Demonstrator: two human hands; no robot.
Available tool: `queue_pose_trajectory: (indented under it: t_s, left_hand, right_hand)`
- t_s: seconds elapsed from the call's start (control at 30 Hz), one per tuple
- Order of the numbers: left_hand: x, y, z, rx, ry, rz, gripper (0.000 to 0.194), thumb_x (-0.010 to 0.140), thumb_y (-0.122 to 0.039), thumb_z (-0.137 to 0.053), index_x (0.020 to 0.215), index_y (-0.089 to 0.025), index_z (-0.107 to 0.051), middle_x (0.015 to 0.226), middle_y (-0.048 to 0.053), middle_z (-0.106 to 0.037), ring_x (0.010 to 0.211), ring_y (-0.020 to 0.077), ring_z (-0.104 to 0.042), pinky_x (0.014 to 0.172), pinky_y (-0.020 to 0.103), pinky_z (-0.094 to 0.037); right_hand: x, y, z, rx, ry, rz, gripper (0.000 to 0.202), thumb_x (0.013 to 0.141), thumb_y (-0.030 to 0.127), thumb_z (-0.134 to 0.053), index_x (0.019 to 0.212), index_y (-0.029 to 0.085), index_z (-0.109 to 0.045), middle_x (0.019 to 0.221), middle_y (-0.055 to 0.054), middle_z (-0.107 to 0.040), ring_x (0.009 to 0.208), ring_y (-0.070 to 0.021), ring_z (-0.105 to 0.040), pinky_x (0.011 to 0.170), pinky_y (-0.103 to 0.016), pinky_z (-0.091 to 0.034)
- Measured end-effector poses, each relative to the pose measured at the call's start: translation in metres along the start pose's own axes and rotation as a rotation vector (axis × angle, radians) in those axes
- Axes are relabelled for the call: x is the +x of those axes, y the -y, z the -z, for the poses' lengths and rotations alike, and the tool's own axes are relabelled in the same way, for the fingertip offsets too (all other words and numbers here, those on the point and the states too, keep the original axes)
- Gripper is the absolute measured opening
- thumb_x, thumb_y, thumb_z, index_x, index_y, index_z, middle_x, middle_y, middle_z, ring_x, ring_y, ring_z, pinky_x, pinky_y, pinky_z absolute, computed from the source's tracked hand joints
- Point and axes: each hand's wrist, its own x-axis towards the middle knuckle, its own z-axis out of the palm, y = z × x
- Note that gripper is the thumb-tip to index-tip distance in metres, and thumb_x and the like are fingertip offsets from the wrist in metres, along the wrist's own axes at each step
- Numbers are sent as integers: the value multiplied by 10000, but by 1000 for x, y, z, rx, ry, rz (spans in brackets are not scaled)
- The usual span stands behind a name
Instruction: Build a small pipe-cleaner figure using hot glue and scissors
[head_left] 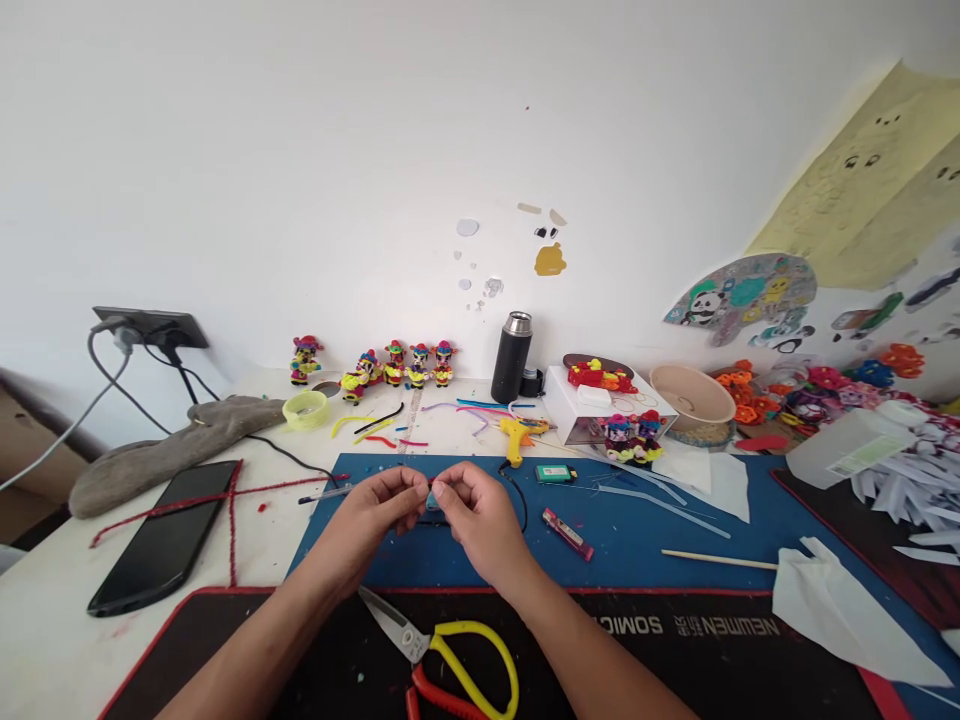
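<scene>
Above the blue mat, my left hand and my right hand meet fingertip to fingertip, both pinched closed. Between them shows a tiny dark reddish bit, too small to name, and mostly covered by the fingers. A bluish object lies just behind the fingertips, largely hidden. Below the wrists, scissors with one yellow and one red handle rest on the black mat. To the right of my right hand is a pink lighter. A pen lies left of my left hand.
A yellow glue gun, a black flask and several small figurines stand toward the wall. At left, a black phone lies under red fuzzy stems. White tissue and a wooden stick are at right.
</scene>
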Motion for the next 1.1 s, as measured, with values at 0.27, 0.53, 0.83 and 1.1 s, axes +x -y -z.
queue_pose_trajectory:
  t_s: [0.27, 0.53, 0.83, 1.1]
  left_hand:
    - [2, 3, 2, 42, 13, -23, 375, 726, -509, -878, 777, -184, -698, 688, -17, -596, 615, 129, -468, 577, 255, -360]
    - [-1, 3, 1, -104, 31, 45, 400, 708, -509, -923, 797, -182, -709, 704, -8, -623, 605, 116, -477, 563, 244, -354]
    - [-3, 4, 2, -116, 24, 40, 375, 729, -491, -928, 800, -182, -729, 715, -3, -628, 615, 116, -491, 564, 245, -364]
    - [0, 5, 3, -53, 31, 40, 357, 766, -500, -897, 817, -191, -726, 706, -8, -620, 623, 122, -483, 568, 250, -341]
  right_hand:
    - [0, 0, -1, -20, -4, -6, 297, 914, 501, -678, 898, 208, -635, 587, 66, -464, 483, -107, -365, 443, -236, -286]
    - [3, 0, 2, 134, -20, -43, 341, 883, 544, -725, 903, 218, -627, 546, 95, -433, 443, -90, -317, 416, -230, -273]
    - [2, 6, 4, 147, 0, -38, 342, 872, 532, -758, 918, 208, -661, 581, 78, -469, 468, -88, -346, 419, -221, -276]
    - [0, 6, 4, 116, 30, -51, 343, 884, 537, -751, 905, 208, -654, 574, 78, -473, 464, -88, -362, 421, -219, -286]
